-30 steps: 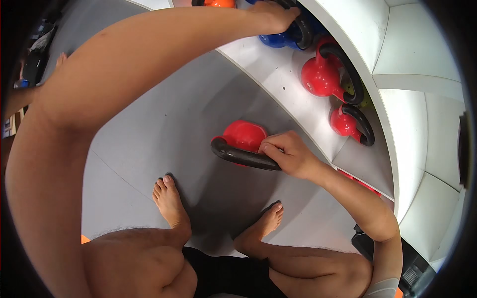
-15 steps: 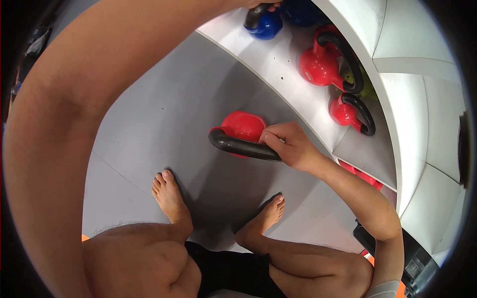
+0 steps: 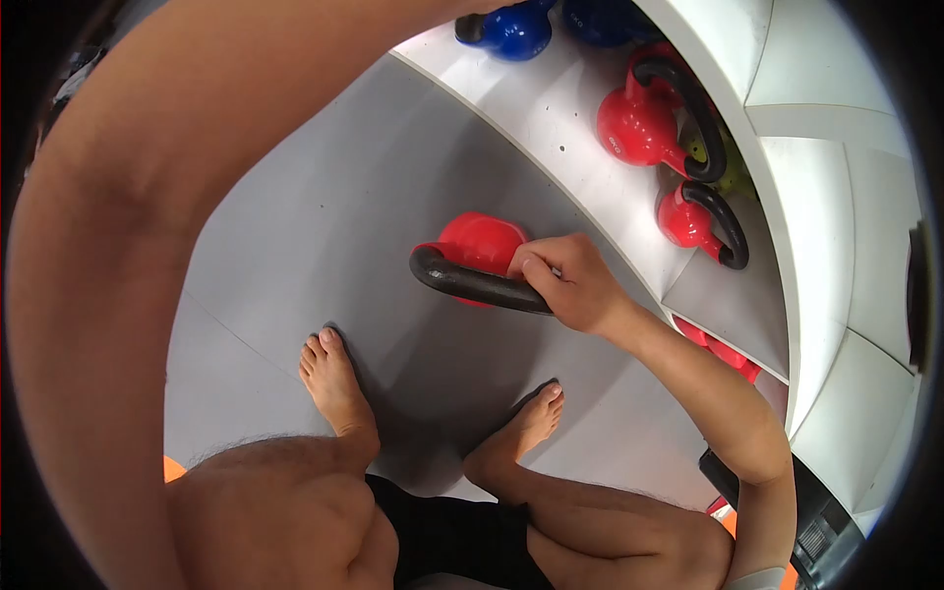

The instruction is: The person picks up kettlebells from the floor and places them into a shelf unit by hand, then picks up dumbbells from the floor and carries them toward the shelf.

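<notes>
My right hand (image 3: 568,283) is closed round one end of the black handle of a red kettlebell (image 3: 482,242). The kettlebell is tilted, its handle towards me, above the grey floor in front of my feet; whether it touches the floor I cannot tell. My left arm sweeps across the upper left, and only a sliver of my left hand (image 3: 489,4) shows at the top edge, its fingers cut off. Close to it, a blue kettlebell (image 3: 519,32) with a black handle sits on the white shelf (image 3: 536,123).
Along the shelf lie a larger red kettlebell (image 3: 634,126), a smaller red one (image 3: 683,216) and another blue one (image 3: 595,22). More red shapes (image 3: 723,349) show lower down. A black object (image 3: 821,526) stands at the lower right. My bare feet rest on the floor.
The blue kettlebell by my left hand has shifted left and turned. My left hand has moved up, mostly out of view. My right hand and the red kettlebell have moved slightly up and left.
</notes>
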`<action>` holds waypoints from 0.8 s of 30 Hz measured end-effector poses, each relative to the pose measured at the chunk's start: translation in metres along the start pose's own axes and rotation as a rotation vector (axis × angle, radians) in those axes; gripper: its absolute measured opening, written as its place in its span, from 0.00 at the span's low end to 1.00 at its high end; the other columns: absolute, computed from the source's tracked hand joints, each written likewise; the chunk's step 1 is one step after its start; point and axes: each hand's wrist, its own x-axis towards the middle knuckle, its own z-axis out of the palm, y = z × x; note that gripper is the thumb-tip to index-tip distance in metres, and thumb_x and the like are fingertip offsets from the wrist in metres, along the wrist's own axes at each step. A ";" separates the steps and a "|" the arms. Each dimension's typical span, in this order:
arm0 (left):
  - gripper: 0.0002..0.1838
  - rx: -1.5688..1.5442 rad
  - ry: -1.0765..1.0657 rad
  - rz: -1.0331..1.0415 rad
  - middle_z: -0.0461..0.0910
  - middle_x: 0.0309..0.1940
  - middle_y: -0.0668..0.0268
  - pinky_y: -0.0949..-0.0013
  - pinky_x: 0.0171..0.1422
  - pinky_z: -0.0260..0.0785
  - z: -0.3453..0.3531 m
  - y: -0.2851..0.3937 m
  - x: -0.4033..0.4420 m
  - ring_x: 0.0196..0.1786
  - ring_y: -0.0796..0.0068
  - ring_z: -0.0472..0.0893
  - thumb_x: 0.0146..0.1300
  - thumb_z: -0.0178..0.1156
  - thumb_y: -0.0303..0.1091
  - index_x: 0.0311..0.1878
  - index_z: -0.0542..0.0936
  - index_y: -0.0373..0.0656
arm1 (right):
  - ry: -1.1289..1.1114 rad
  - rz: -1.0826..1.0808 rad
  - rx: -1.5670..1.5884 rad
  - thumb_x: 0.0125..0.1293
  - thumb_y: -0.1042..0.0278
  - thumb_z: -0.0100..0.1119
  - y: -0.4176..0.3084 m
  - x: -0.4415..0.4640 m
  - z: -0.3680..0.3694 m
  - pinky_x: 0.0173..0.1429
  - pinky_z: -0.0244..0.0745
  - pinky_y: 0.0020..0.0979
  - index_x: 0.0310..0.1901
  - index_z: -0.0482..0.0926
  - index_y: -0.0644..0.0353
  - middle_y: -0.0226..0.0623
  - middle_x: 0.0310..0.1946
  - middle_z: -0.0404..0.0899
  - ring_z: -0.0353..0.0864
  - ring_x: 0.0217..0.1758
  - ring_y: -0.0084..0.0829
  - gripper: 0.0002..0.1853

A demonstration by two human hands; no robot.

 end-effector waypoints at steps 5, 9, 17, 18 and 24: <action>0.20 0.018 0.004 -0.027 0.74 0.52 0.58 0.57 0.72 0.54 0.005 -0.002 0.001 0.61 0.56 0.68 0.79 0.31 0.41 0.47 0.72 0.39 | 0.074 -0.148 -0.029 0.61 0.71 0.56 0.000 0.007 -0.013 0.35 0.70 0.32 0.27 0.78 0.63 0.41 0.21 0.74 0.75 0.25 0.31 0.07; 0.21 0.026 -0.017 -0.031 0.74 0.52 0.59 0.57 0.73 0.53 0.004 0.003 0.004 0.61 0.56 0.68 0.79 0.30 0.42 0.47 0.72 0.39 | 0.839 -0.421 -0.778 0.52 0.77 0.66 0.017 0.029 -0.085 0.54 0.74 0.41 0.41 0.80 0.57 0.42 0.47 0.77 0.77 0.49 0.45 0.14; 0.20 0.172 -0.106 0.087 0.74 0.48 0.59 0.57 0.70 0.56 0.001 -0.006 0.010 0.58 0.57 0.69 0.79 0.31 0.41 0.44 0.71 0.39 | 0.853 0.343 -0.789 0.60 0.57 0.65 0.018 0.025 -0.135 0.71 0.63 0.44 0.68 0.66 0.60 0.55 0.65 0.69 0.69 0.68 0.55 0.36; 0.20 0.165 -0.113 0.079 0.74 0.48 0.59 0.57 0.70 0.56 0.001 -0.004 0.008 0.58 0.57 0.69 0.79 0.31 0.41 0.44 0.71 0.39 | 0.830 0.376 -0.664 0.62 0.54 0.64 0.022 0.025 -0.143 0.70 0.64 0.43 0.68 0.67 0.63 0.57 0.64 0.71 0.70 0.67 0.55 0.35; 0.20 -0.279 0.087 0.377 0.75 0.47 0.55 0.57 0.67 0.62 -0.048 0.088 0.063 0.55 0.56 0.72 0.76 0.37 0.45 0.46 0.73 0.38 | 0.648 0.314 -0.221 0.65 0.58 0.65 0.024 0.028 -0.155 0.42 0.75 0.32 0.45 0.79 0.66 0.43 0.32 0.82 0.82 0.35 0.35 0.18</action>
